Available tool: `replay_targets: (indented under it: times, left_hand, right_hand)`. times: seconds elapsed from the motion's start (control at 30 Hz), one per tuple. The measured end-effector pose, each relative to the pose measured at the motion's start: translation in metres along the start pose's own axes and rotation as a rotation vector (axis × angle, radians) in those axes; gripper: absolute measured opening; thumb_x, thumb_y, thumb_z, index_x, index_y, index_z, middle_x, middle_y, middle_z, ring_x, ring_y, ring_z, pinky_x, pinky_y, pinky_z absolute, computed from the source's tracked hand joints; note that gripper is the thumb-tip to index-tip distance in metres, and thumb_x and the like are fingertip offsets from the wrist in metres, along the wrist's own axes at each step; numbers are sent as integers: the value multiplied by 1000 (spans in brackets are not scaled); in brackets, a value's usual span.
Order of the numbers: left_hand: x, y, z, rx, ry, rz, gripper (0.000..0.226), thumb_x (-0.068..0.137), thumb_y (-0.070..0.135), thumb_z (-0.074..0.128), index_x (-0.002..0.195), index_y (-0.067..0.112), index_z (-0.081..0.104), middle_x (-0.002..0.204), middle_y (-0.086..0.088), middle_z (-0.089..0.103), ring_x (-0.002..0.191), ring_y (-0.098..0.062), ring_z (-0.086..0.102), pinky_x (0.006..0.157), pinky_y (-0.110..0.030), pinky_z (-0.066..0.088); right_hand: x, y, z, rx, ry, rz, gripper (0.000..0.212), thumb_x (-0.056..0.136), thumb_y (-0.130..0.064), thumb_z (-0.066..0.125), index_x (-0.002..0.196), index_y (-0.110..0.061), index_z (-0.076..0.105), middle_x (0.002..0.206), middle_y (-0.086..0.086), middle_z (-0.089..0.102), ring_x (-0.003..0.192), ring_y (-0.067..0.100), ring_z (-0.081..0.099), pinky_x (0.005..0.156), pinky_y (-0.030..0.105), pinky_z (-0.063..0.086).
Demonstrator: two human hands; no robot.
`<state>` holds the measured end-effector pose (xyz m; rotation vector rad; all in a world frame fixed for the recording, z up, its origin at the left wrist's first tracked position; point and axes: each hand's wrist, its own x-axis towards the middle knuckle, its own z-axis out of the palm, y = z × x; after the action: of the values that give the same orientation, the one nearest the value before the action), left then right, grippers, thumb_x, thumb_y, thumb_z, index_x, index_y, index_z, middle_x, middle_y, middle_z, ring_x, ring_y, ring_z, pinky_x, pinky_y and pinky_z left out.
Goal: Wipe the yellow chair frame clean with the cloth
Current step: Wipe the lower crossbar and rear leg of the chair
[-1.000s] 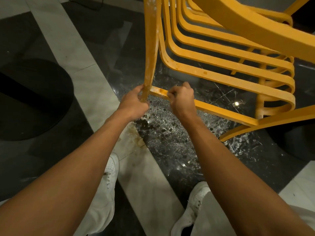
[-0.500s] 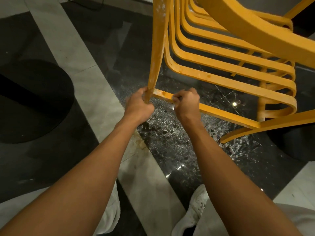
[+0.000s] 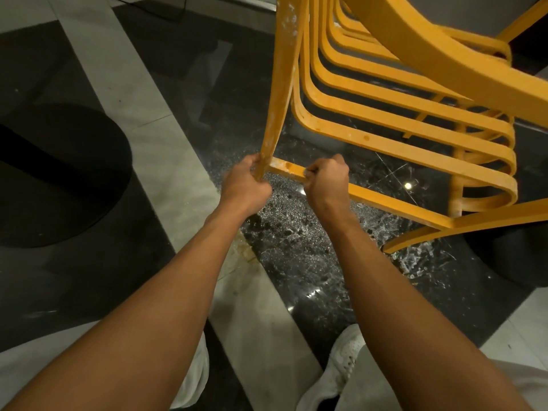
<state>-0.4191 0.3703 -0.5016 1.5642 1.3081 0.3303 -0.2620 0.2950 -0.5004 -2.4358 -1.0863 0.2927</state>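
Open floor on my left, slats crowd the right. The yellow chair frame ahead is white-flecked and stained: my left hand clenches its corner upright, my right hand wraps the crossbar.

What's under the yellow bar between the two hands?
Dark speckled floor with whitish spatter shows under the bar. The left hand, gripping the upright leg, and right hand, gripping the bar, hide whatever lies beneath them.

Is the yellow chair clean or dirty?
Dirty. White smears streak the leg that the left hand grips, and brownish spots dot the bar in the right hand.
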Motion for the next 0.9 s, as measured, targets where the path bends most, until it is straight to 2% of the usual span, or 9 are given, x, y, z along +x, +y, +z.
replay_targets:
  times: [0.07, 0.2, 0.33, 0.43, 0.6, 0.67, 0.77, 0.9]
  left_hand:
    - [-1, 0, 0, -6, 8, 10, 65, 92, 6, 70, 149, 34, 55, 129, 8, 65, 91, 0, 60, 67, -15, 45]
    - [-1, -1, 0, -14, 11, -3, 64, 92, 9, 70, 148, 37, 55, 130, 9, 65, 91, 2, 59, 66, -15, 46]
    - [-1, 0, 1, -36, 11, -7, 66, 94, 6, 70, 150, 35, 54, 133, 8, 64, 89, 2, 59, 66, -16, 52]
    - [-3, 1, 2, -37, 13, -10, 67, 95, 5, 68, 152, 36, 52, 131, 8, 63, 85, 2, 59, 61, -13, 48]
    - [-7, 3, 1, -35, 12, -18, 71, 93, 1, 65, 152, 37, 52, 125, 7, 64, 82, -1, 59, 65, -21, 58]
    - [-7, 4, 0, -34, 9, -18, 70, 94, 1, 65, 152, 37, 52, 125, 8, 64, 79, 1, 59, 59, -15, 57]
    - [-5, 3, 0, -42, 20, -15, 68, 95, 2, 67, 152, 36, 53, 130, 8, 63, 79, 2, 59, 49, -6, 48]
    - [-4, 2, 1, -31, 26, -10, 67, 94, 2, 67, 150, 37, 54, 126, 10, 65, 82, 1, 59, 60, -14, 50]
  right_hand:
    - [2, -13, 7, -3, -11, -34, 14, 99, -5, 65, 99, -3, 78, 114, 15, 57, 90, 20, 49, 92, 29, 50]
    - [0, -24, 13, 19, -78, -106, 16, 100, -11, 66, 105, -3, 78, 117, 15, 56, 95, 24, 57, 92, 34, 52]
    - [-8, 2, 0, 25, 5, -13, 13, 99, -11, 66, 100, -6, 79, 115, 14, 57, 87, 18, 50, 94, 33, 55]
    - [-7, -6, 3, -12, 28, 13, 13, 100, -7, 64, 98, -4, 77, 117, 15, 56, 90, 21, 52, 89, 31, 53]
    - [0, -30, 15, -3, -87, -130, 16, 100, -8, 63, 103, -1, 77, 115, 15, 55, 97, 27, 57, 86, 32, 50]
    - [-1, -18, 10, 14, -76, -101, 15, 99, -10, 65, 102, -5, 79, 114, 13, 56, 95, 25, 57, 85, 28, 48]
    - [-4, 0, 3, 31, 4, -3, 13, 98, -10, 66, 98, -8, 79, 115, 13, 58, 89, 17, 50, 91, 27, 51]
    - [-2, -23, 14, 2, 21, -30, 14, 100, -7, 63, 99, -2, 76, 119, 16, 57, 93, 18, 51, 90, 28, 48]
